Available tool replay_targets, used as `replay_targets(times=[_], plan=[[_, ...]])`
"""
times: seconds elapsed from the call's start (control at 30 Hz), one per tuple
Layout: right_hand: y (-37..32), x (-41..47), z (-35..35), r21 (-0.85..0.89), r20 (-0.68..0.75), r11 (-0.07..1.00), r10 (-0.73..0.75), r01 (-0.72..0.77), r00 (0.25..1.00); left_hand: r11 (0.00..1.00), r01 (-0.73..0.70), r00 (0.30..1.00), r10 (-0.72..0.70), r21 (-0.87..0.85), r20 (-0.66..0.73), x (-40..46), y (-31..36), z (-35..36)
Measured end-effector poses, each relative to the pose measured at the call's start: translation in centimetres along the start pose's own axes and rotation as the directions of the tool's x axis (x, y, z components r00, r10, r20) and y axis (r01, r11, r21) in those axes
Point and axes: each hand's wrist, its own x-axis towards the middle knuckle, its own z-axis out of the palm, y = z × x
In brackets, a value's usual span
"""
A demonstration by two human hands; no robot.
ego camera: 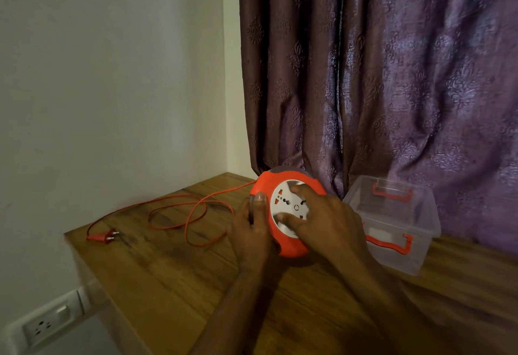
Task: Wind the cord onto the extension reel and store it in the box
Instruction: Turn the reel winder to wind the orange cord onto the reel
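Observation:
An orange extension reel [291, 248] with a white socket face stands tilted on the wooden table [173, 279]. My left hand [251, 231] grips its left rim, thumb on the orange edge. My right hand [322, 217] lies on the white face, fingers spread over it. The orange cord [193, 209] runs out from the reel's top left and lies in loose loops on the table. Its plug [102, 237] rests near the table's left edge. To the right of the reel, a clear plastic box [398, 225] with orange clips stands open, nothing inside.
A purple patterned curtain [392, 74] hangs behind the table and touches the box. A white wall [112, 88] is on the left. A wall socket plate [42, 324] sits low at the bottom left, below the table's edge.

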Motion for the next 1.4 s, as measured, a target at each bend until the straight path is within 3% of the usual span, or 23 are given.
replay_targets(times=[0.13, 0.23, 0.43, 0.63, 0.73, 0.83, 1.13, 1.27, 1.4], plan=[[-0.3, -0.1, 0.6, 0.101, -0.063, 0.979, 0.184, -0.177, 0.981, 1.000, 0.002, 0.999, -0.004, 0.028, 0.049, -0.2, 0.2, 0.1], [-0.2, 0.0, 0.5, 0.100, -0.005, 0.975, 0.199, -0.197, 0.980, 0.999, 0.006, 0.998, -0.009, 0.039, 0.068, -0.3, 0.2, 0.2], [-1.0, 0.0, -0.5, -0.017, -0.098, 0.999, -0.045, 0.043, 0.994, 1.000, 0.015, 1.000, -0.015, 0.015, 0.016, 0.1, 0.4, -0.1], [-0.9, -0.2, -1.0, -0.082, 0.151, 0.967, -0.225, 0.239, 0.962, 0.999, 0.042, 0.999, -0.043, -0.023, -0.016, 0.1, 0.4, 0.0], [-0.7, -0.3, -1.1, -0.128, 0.258, 0.958, -0.219, 0.258, 0.941, 0.996, 0.072, 0.997, -0.072, -0.052, -0.010, 0.2, 0.4, -0.1], [-0.6, -0.3, -1.1, -0.139, 0.261, 0.956, -0.218, 0.260, 0.940, 0.994, 0.088, 0.996, -0.088, -0.060, -0.001, 0.2, 0.7, -0.2], [-0.4, -0.1, -0.5, -0.133, 0.125, 0.979, -0.141, 0.157, 0.982, 0.998, 0.062, 0.998, -0.062, -0.005, -0.001, 0.2, 0.0, -0.1], [-0.3, 0.0, -0.5, -0.107, 0.050, 0.993, -0.034, 0.039, 0.998, 0.998, -0.015, 1.000, 0.015, 0.060, 0.004, 0.1, 0.0, -0.2], [-0.7, -0.2, -0.4, -0.078, 0.007, 0.994, 0.078, -0.077, 0.997, 0.999, 0.003, 1.000, -0.004, 0.037, 0.026, -0.1, 0.4, -0.2]])
